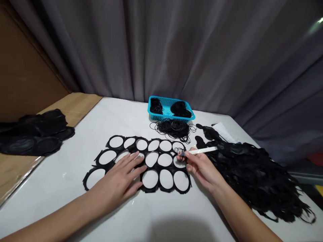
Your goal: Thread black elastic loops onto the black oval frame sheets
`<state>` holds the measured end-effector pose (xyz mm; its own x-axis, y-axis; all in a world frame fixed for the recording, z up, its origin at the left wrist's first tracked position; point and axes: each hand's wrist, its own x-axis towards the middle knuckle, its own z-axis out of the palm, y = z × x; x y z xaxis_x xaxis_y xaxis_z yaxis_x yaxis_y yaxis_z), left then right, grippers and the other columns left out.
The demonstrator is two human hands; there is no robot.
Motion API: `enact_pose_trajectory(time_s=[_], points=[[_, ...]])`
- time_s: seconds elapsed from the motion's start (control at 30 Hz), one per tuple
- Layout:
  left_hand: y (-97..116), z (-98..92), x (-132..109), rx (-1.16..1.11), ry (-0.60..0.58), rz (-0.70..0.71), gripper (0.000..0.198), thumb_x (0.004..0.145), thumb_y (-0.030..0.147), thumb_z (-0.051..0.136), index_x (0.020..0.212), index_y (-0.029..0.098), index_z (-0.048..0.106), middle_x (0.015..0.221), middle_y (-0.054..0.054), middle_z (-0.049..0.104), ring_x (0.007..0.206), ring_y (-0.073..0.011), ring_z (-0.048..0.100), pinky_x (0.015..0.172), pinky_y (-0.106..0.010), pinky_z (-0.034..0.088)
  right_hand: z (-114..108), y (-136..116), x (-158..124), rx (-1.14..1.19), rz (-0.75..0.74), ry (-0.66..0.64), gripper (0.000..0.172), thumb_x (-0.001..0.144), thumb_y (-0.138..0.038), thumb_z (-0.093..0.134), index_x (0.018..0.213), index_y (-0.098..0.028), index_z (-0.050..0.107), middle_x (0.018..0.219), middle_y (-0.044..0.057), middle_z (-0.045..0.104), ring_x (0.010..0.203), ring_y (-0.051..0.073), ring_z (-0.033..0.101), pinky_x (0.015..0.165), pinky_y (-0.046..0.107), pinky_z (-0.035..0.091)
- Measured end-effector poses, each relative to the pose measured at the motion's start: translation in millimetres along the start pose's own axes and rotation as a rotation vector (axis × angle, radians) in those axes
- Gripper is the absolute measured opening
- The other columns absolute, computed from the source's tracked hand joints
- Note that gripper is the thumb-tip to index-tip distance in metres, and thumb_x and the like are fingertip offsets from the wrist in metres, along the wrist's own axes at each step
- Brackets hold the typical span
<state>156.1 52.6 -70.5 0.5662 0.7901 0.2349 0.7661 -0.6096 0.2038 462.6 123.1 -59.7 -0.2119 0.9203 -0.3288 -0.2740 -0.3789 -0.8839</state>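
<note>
A black rubber sheet (158,167) with rows of large round holes lies flat on the white table. My left hand (126,171) rests on its left-middle part, fingers stretched out and spread. At the sheet's right edge, my right hand (199,168) grips a white pen-like tool (203,150) with a dark blue tip. Several thin black rings (179,152) hang at the tip and fingertips, over the upper right holes. Behind the sheet lies a loose heap of thin black rings (174,128).
A blue plastic basket (161,117) with two bunches of black rings stands at the back. On the right spreads a large pile of black perforated scraps (252,174), near a white paper (224,132). Black sheets (37,132) are stacked at the left; a grey curtain (161,50) hangs behind.
</note>
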Motion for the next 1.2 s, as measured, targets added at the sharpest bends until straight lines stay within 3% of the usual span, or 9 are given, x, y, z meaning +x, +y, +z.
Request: enact_pose_trajectory(time_s=[0.1,0.2,0.3,0.37,0.57,0.9,1.07,1.13,1.2], points=[[17,-5.4,-6,-0.042,0.01,0.034,0.03,0.099,0.027,0.054,0.128,0.025,0.061,0.139,-0.008,0.06,0.134,-0.0281,0.053,0.112,-0.049,0.043,13,6,-6,0.031,0.087,-0.034,0.031,0.071,-0.034,0.089,0.083,-0.014,0.068,0.093,0.009,0.072,0.094,0.021,0.072,0.047,0.014,0.05],[34,-6.5,-18,-0.063,-0.01,0.041,0.027,0.099,0.022,0.052,0.123,0.022,0.062,0.131,-0.01,0.064,0.127,-0.0277,0.057,0.106,-0.046,0.049,27,12,-14,0.072,0.168,-0.08,0.029,0.073,-0.033,0.088,0.082,-0.014,0.067,0.098,0.01,0.073,0.097,0.021,0.071,0.072,0.022,0.059],[46,0.5,-32,-0.045,-0.025,0.035,0.03,0.097,0.022,0.053,0.126,0.019,0.061,0.134,-0.013,0.061,0.127,-0.03,0.057,0.106,-0.047,0.05,41,20,-25,0.068,0.205,-0.176,0.026,0.079,-0.034,0.083,0.084,-0.017,0.064,0.101,0.008,0.073,0.104,0.019,0.068,0.094,0.03,0.054],[49,6.6,-40,-0.018,-0.029,0.033,0.035,0.097,0.024,0.055,0.131,0.017,0.059,0.141,-0.015,0.057,0.131,-0.0329,0.054,0.106,-0.049,0.049,49,29,-32,-0.044,0.18,-0.241,0.025,0.083,-0.036,0.079,0.082,-0.019,0.06,0.102,0.005,0.072,0.1,0.017,0.066,0.093,0.03,0.052],[49,15.8,-50,-0.036,-0.033,0.004,0.042,0.097,0.029,0.057,0.138,0.018,0.055,0.149,-0.015,0.051,0.139,-0.0335,0.047,0.11,-0.051,0.047,62,59,-46,-0.647,-0.083,-0.311,0.02,0.097,-0.036,0.058,0.085,-0.021,0.057,0.097,0.003,0.067,0.083,0.016,0.058,0.075,0.029,0.045],[50,21.7,-52,-0.099,-0.013,-0.029,0.045,0.095,0.029,0.061,0.139,0.019,0.054,0.151,-0.014,0.05,0.142,-0.0321,0.044,0.115,-0.049,0.042,63,71,-51,-1.023,-0.474,-0.345,0.017,0.1,-0.022,0.047,0.085,-0.022,0.054,0.091,0.005,0.063,0.089,0.02,0.061,0.078,0.033,0.047],[48,20.2,-51,-0.131,-0.011,-0.025,0.046,0.093,0.026,0.062,0.138,0.02,0.054,0.157,-0.014,0.042,0.147,-0.0333,0.037,0.115,-0.05,0.041,61,81,-53,-1.291,-0.908,-0.425,0.021,0.096,-0.008,0.041,0.094,-0.021,0.058,0.103,0.012,0.066,0.095,0.026,0.058,0.081,0.039,0.049],[48,20.8,-51,-0.143,-0.002,-0.028,0.047,0.092,0.023,0.063,0.138,0.02,0.055,0.158,-0.014,0.04,0.148,-0.0339,0.034,0.117,-0.051,0.038,52,68,-37,-1.35,-0.992,-0.361,0.022,0.094,-0.009,0.041,0.098,-0.02,0.06,0.106,0.014,0.067,0.097,0.028,0.058,0.082,0.041,0.049],[47,20.8,-52,-0.149,-0.007,-0.027,0.047,0.09,0.021,0.064,0.137,0.02,0.055,0.158,-0.014,0.04,0.147,-0.0345,0.035,0.118,-0.052,0.036,37,42,-13,-1.355,-0.964,-0.164,0.02,0.096,-0.015,0.041,0.095,-0.021,0.06,0.097,0.012,0.066,0.092,0.028,0.059,0.081,0.041,0.048]])
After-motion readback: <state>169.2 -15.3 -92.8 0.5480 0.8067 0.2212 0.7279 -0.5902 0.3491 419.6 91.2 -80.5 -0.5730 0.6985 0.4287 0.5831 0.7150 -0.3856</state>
